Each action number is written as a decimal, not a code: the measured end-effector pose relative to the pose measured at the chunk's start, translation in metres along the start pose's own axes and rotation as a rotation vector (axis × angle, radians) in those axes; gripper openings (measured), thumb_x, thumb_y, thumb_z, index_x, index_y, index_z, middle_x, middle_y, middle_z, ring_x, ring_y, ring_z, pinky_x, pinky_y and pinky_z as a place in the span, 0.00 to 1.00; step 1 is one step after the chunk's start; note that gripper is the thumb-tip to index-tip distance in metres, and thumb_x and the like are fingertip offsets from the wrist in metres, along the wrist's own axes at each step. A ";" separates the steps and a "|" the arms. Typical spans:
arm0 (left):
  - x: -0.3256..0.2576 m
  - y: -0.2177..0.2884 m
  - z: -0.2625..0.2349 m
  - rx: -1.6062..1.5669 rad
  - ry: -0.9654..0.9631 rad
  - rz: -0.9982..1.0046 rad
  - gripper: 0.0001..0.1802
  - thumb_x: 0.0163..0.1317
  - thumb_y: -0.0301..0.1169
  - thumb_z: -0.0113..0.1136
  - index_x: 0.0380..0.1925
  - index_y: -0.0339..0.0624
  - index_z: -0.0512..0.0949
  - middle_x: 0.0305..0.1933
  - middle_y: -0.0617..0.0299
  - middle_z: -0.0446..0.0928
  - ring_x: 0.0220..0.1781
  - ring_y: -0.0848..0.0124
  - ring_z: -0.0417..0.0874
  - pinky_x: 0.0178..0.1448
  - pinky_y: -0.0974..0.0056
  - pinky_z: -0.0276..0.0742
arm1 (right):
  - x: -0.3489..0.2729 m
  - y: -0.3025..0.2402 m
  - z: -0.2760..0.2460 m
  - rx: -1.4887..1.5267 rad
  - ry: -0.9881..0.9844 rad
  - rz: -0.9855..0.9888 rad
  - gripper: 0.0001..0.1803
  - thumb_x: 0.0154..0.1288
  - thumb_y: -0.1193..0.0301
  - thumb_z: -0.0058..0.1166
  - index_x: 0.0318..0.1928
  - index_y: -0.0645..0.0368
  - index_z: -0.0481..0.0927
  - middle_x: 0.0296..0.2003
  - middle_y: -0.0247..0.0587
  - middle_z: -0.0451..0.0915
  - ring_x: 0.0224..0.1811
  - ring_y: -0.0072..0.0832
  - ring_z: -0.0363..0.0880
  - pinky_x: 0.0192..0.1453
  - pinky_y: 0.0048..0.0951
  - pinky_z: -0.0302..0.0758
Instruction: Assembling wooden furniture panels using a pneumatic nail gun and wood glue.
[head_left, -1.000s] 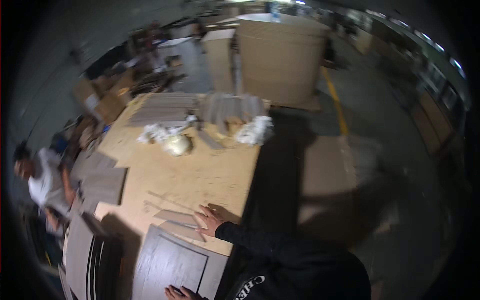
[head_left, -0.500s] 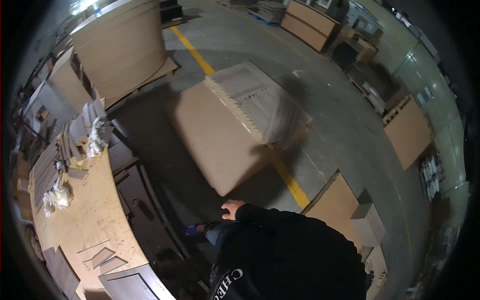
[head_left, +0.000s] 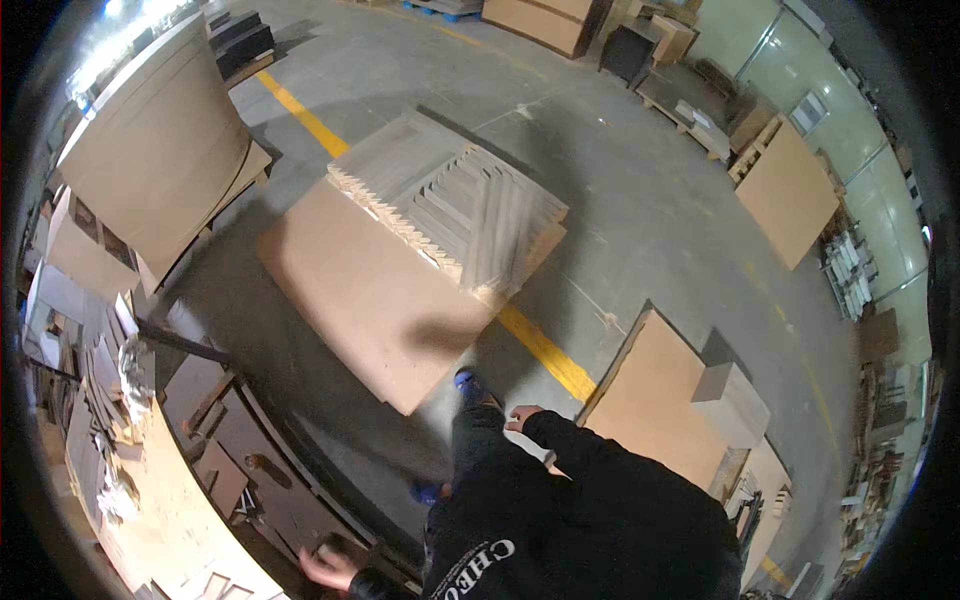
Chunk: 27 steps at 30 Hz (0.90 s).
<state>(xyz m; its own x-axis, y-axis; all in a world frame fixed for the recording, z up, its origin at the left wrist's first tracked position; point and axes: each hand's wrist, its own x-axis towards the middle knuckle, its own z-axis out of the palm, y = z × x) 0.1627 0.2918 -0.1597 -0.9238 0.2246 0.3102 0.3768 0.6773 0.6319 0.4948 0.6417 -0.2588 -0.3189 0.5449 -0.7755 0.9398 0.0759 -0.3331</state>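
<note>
My left hand (head_left: 328, 568) hangs low beside the pale wooden workbench (head_left: 190, 500), its fingers loosely apart and nothing in them. Next to it is a low dark shelf (head_left: 285, 505) with wood pieces on it. My right hand (head_left: 522, 415) is in front of my body above the floor, fingers a little bent and apart, holding nothing that I can see. Ahead of it lies a large brown board (head_left: 350, 290), its right hand corner nearest me. Several rows of grey mitred wood strips (head_left: 480, 205) are stacked on the board's far side.
A big cardboard-wrapped bundle (head_left: 160, 140) stands on a pallet at the far left. To my right, a board-topped stack (head_left: 650, 390) carries a grey box-like block (head_left: 735, 403). A yellow line (head_left: 548, 352) crosses the concrete floor. White crumpled cloths (head_left: 118, 497) lie on the workbench.
My view has shifted, and the stacked board now sits further left. My left hand has come into view at the bottom. Both my feet now show, one beside the board's corner.
</note>
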 end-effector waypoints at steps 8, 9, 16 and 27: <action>-0.027 0.245 0.317 -0.288 -0.940 0.282 0.28 0.44 0.32 0.59 0.47 0.36 0.66 0.51 0.44 0.63 0.53 0.52 0.65 0.56 0.57 0.62 | 0.074 0.078 -0.046 0.649 0.046 0.096 0.25 0.52 0.60 0.55 0.49 0.58 0.69 0.39 0.40 0.75 0.38 0.24 0.74 0.43 0.26 0.71; -0.031 0.245 0.367 -0.294 -1.009 0.266 0.29 0.43 0.32 0.60 0.47 0.35 0.66 0.50 0.44 0.63 0.53 0.51 0.65 0.56 0.57 0.62 | 0.065 0.091 -0.050 0.849 0.077 0.177 0.24 0.52 0.61 0.55 0.48 0.58 0.70 0.39 0.40 0.75 0.37 0.24 0.74 0.42 0.25 0.72; -0.051 0.245 0.718 -0.173 -1.103 0.221 0.51 0.30 0.48 0.70 0.51 0.27 0.58 0.53 0.36 0.59 0.56 0.47 0.59 0.59 0.55 0.59 | 0.028 0.234 -0.013 1.009 0.322 0.609 0.16 0.52 0.65 0.56 0.37 0.62 0.73 0.32 0.43 0.75 0.36 0.28 0.73 0.41 0.25 0.72; -0.054 0.266 0.826 -0.383 -1.562 -0.517 0.45 0.16 0.38 0.76 0.41 0.28 0.68 0.38 0.49 0.74 0.39 0.64 0.76 0.43 0.64 0.72 | 0.011 0.189 -0.067 0.701 -0.204 0.621 0.22 0.57 0.66 0.49 0.50 0.66 0.67 0.39 0.45 0.75 0.39 0.27 0.75 0.43 0.23 0.72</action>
<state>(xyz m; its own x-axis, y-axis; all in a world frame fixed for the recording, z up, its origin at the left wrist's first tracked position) 0.2567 1.0383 -0.5952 -0.0377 0.6367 -0.7702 -0.1881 0.7525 0.6312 0.6767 0.7178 -0.2942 0.1338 0.1588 -0.9782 0.6822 -0.7308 -0.0254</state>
